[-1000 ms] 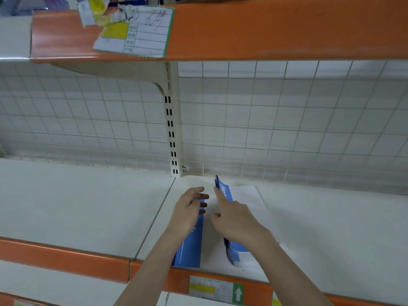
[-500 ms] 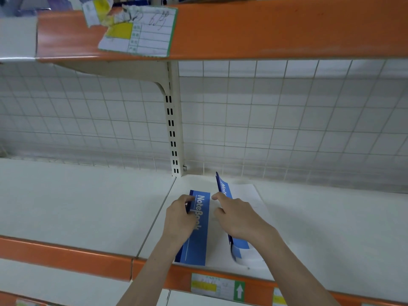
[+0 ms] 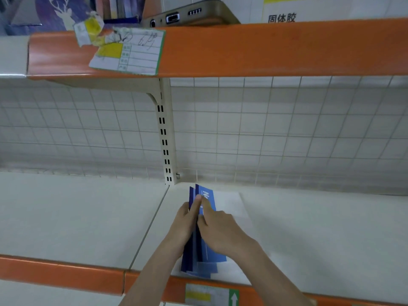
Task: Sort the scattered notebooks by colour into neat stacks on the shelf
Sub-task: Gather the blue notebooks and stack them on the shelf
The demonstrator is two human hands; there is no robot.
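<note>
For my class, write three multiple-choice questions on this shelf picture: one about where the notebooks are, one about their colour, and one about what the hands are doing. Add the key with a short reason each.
1. Where are the notebooks?
A. On the lower shelf, just right of the upright post
B. On the top shelf beside the phone
C. Far left end of the lower shelf

2. What colour are their covers?
A. Red
B. Blue
C. Green

3. What are the hands doing?
A. Both hang idle away from the books
B. Only one hand touches them
C. Left hand and right hand press the books together from both sides

Key:
1 A: they sit on the lower shelf near the upright post.
2 B: the covers are blue with white lettering.
3 C: the left hand and right hand flank the books.
</note>
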